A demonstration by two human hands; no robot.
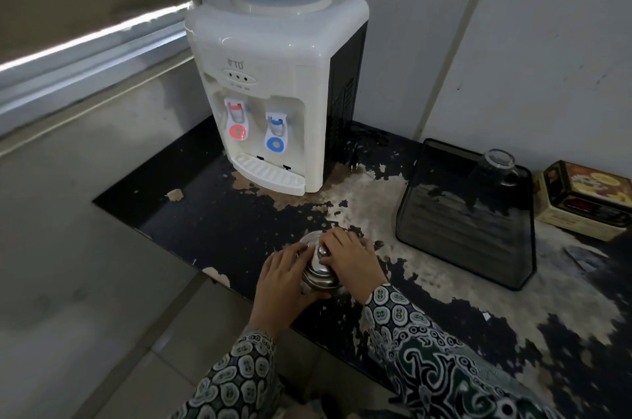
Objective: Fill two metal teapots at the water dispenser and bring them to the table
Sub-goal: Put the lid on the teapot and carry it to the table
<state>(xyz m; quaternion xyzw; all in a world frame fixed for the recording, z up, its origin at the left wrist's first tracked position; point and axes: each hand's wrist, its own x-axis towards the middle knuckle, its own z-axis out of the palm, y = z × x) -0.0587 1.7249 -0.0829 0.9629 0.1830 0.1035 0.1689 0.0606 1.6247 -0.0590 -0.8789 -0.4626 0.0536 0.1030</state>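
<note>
Fingers of the right hand pinch the lid knob of one metal teapot; the left hand curls round its side. It stands on the table before one water dispenser with two taps.

— What did the person wear?

— Long sleeves reached both wrists. The left sleeve behind the left hand was dark green cloth printed with pale, rounded oval medallions in close rows.

— And the other arm?

— The right sleeve behind the right hand carried the same medallions near the cuff, then larger pale scrolling motifs further up. Both hands were bare.
</note>
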